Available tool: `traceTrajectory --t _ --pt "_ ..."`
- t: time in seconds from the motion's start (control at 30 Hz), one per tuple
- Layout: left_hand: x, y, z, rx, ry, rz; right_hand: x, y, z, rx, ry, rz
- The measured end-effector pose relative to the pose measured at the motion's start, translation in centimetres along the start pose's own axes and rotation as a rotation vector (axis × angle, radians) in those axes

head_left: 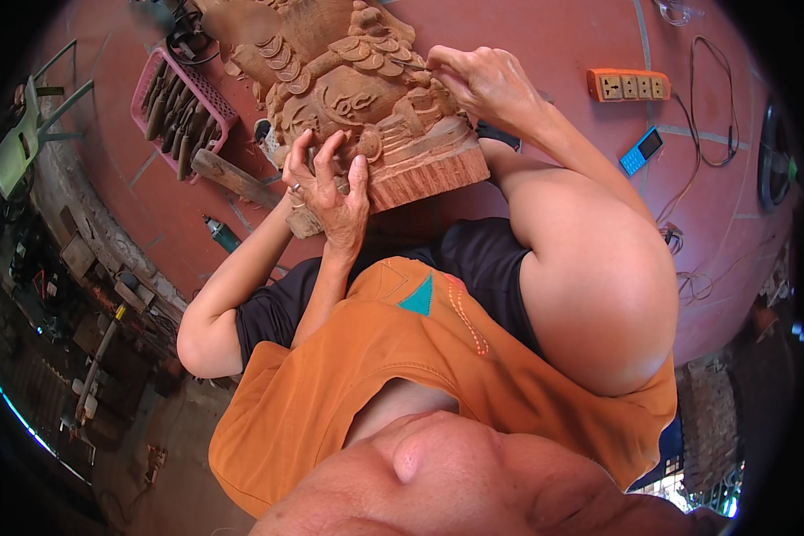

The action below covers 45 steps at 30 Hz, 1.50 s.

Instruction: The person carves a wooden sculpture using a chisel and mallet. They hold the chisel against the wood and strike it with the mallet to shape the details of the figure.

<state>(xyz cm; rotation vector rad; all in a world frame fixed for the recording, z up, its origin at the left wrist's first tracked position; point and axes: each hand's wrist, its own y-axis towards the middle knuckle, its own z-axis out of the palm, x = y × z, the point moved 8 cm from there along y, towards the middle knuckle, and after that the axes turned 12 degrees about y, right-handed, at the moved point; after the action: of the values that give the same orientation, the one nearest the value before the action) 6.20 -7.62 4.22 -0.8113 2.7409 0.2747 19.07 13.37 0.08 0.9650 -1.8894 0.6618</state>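
A reddish-brown wood carving (348, 98) with scale-like relief and swirling shapes lies in front of me, its flat sawn base (433, 179) towards me. My left hand (330, 192) rests on the near left side of the carving, fingers spread and bent, with a ring on one finger. At the carving's upper right, my right hand (482, 80) is closed in a pinch against the surface. Something thin and dark seems to run from its fingertips, too small to make out.
A pink basket (219, 112) of several wooden-handled tools stands left of the carving. Near it lie a wooden club (232, 177) and a green power tool (221, 234). On the right are an orange power strip (630, 86), its cable (685, 107) and a blue phone (640, 150).
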Motion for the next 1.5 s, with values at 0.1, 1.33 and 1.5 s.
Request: traceTrajectory --t 0.1,1.33,1.5 --pt "0.1 0.0 0.0 -0.007 -0.012 -0.004 0.0 0.1 0.0 -0.002 -0.028 -0.021" --pt "1.8 -0.9 -6.2 0.056 -0.793 -0.209 6.4 -4.0 -14.0 -0.260 0.488 -0.043" --pt "1.4 -2.8 -12.8 0.042 -0.811 -0.074 10.9 -4.1 -14.3 -0.240 0.600 -0.169"
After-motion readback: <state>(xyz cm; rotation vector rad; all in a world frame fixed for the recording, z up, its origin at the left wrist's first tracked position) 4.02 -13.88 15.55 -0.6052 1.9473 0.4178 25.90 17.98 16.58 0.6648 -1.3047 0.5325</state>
